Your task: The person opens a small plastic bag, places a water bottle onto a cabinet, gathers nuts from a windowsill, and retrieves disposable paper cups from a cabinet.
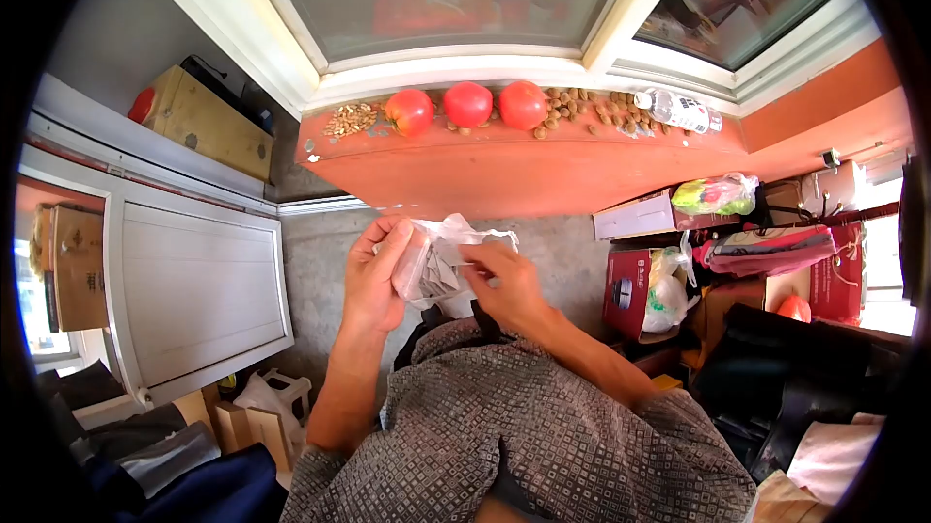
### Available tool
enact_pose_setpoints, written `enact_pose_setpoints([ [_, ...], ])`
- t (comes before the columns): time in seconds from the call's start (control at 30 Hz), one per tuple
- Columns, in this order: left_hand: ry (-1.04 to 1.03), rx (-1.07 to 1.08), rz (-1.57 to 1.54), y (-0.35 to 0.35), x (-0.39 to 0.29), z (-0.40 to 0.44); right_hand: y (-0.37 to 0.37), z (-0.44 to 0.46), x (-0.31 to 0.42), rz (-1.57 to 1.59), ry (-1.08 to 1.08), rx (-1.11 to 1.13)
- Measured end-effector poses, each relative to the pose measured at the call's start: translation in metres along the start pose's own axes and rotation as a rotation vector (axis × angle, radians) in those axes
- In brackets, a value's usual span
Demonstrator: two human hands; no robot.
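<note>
A thin, whitish clear plastic bag [427, 266] is held up in front of my body, with grey and white contents that I cannot make out. My left hand [376, 276] is closed round the bag's left side, thumb on top. On the bag's right side, my right hand [504, 283] has its fingers bent and pressed together at the opening; what they pinch, if anything, is hidden. Both hands are above the grey floor, short of the orange sill [427, 169].
On the sill lie three red fruits [467, 104], shelled nuts [350, 120], brown nuts [572, 106] and a plastic bottle [679, 110]. A white door [204, 300] stands left. Boxes [628, 290] and bags are piled at right.
</note>
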State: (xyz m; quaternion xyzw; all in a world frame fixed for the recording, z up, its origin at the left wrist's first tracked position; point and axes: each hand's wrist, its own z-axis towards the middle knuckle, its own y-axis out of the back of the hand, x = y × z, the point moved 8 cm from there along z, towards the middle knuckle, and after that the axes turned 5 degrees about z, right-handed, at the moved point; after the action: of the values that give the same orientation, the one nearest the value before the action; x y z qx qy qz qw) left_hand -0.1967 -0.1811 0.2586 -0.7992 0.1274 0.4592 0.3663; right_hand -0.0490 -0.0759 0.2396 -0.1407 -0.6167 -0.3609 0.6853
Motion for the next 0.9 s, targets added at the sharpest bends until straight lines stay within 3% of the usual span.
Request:
enact_pose_setpoints([
  [0.1,0.003,0.016,-0.017,0.007,0.000,-0.001,0.024,-0.002,-0.002,-0.137,-0.013,-0.162],
  [0.2,0.030,0.022,-0.030,0.007,0.003,0.001,0.046,0.002,0.020,-0.659,0.309,-0.469],
  [0.27,0.036,-0.030,-0.029,0.010,0.005,0.002,0.023,-0.003,-0.082,-0.332,-0.501,0.130],
  [0.3,0.040,-0.027,-0.025,0.014,0.006,0.003,0.021,-0.006,-0.085,-0.330,-0.504,0.125],
  [0.37,0.006,-0.061,-0.045,0.034,0.007,0.008,0.019,-0.008,-0.086,0.132,-0.456,0.004],
  [0.4,0.007,-0.062,-0.048,0.048,0.012,0.012,0.020,-0.004,-0.075,0.129,-0.457,0.006],
  [0.47,-0.099,-0.191,0.174,0.088,0.014,0.018,0.013,0.004,-0.040,0.568,-0.585,0.005],
  [0.5,-0.096,-0.191,0.173,0.099,0.017,0.019,0.012,0.009,-0.029,0.567,-0.587,0.004],
  [0.57,-0.109,-0.207,0.617,0.114,0.018,0.018,0.000,0.019,-0.009,0.523,-0.547,0.177],
  [0.6,-0.108,-0.206,0.613,0.117,0.024,0.017,0.002,0.021,-0.005,0.519,-0.548,0.176],
  [0.67,-0.288,-0.170,1.042,0.112,0.023,0.011,0.009,0.030,0.003,0.530,-0.459,0.100],
  [0.7,-0.286,-0.187,1.033,0.121,0.032,0.013,0.008,0.031,0.001,0.523,-0.461,0.118],
  [0.77,-0.559,-0.110,1.436,0.113,0.038,0.009,0.007,0.026,-0.009,0.429,-0.494,0.195],
  [0.9,-0.377,-0.085,1.744,0.119,0.044,0.009,0.027,0.020,-0.029,0.376,-0.562,0.144],
])
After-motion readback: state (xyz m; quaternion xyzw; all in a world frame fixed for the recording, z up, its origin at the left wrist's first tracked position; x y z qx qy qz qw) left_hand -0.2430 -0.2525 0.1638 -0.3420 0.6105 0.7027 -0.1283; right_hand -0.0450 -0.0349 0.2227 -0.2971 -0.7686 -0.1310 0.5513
